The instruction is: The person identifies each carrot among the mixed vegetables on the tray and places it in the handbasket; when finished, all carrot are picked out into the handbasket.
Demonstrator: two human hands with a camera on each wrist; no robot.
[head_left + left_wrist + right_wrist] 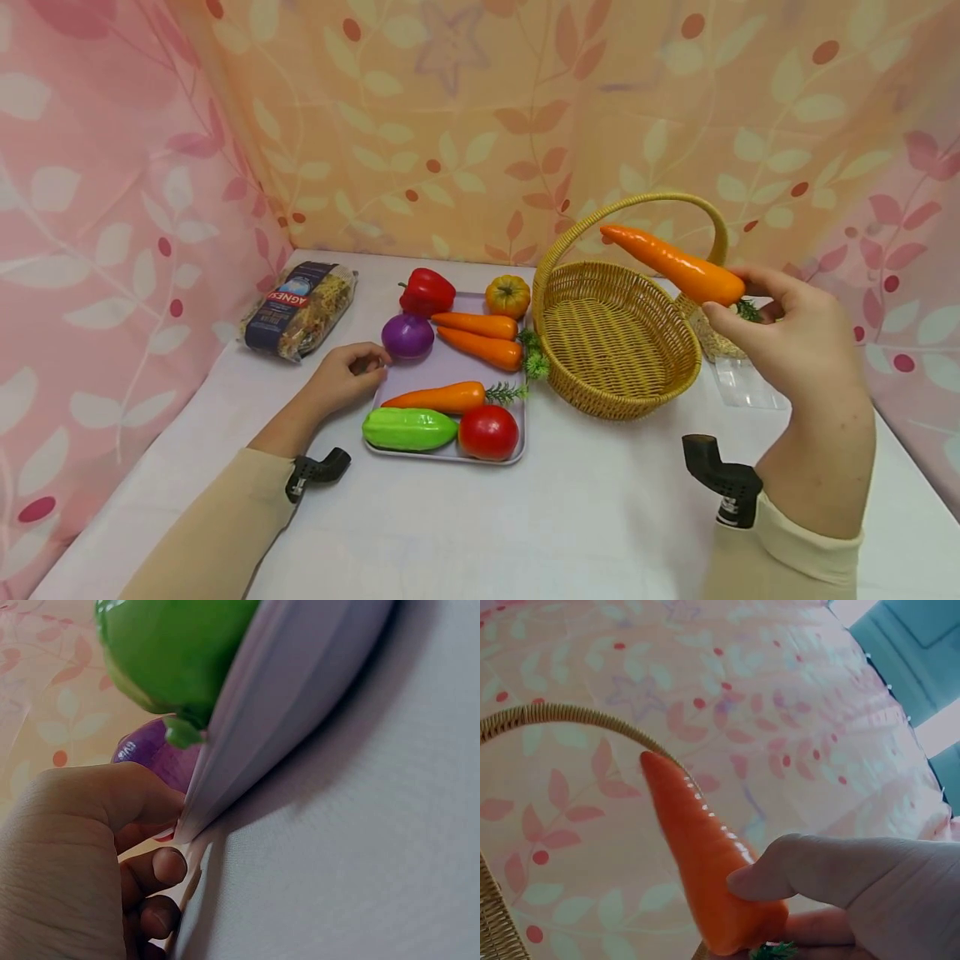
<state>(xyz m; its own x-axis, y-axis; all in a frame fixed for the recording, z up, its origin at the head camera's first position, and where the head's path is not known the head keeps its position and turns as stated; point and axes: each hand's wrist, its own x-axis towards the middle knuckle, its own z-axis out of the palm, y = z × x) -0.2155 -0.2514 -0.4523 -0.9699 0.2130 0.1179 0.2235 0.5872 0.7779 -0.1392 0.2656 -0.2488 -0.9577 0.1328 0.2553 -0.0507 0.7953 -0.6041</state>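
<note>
A white cloth [585,508] covers the table, creased faintly toward the front, within a booth of patterned fabric. The back curtain [465,167] is orange, the side curtain [112,250] at left pink, both printed with pale leaves and red dots. The right wrist view tilts upward, past the fabric's dark edge, to a teal surface [915,645] broken by bright white strips [939,729].

At right, a person's right hand [798,342] holds a carrot [675,267] aloft by its thick end, thumb and fingers closed about it; seen from the head camera, the carrot crosses in front of the handle of a woven basket [600,350] on the cloth.

The left hand [345,379] is at the near left side of a lilac tray [412,372], fingers loosely bent and thumb at the rim; whether they pinch the rim cannot be told. On the tray are three more carrots [483,348], a purple onion [407,336], a red pepper [427,292], a small pumpkin [507,297], a tomato [488,432] and a green vegetable [409,429].

A pasta bag [300,308] lies far left; a clear plastic bag [750,387] is partly hidden beyond the basket at right.
</note>
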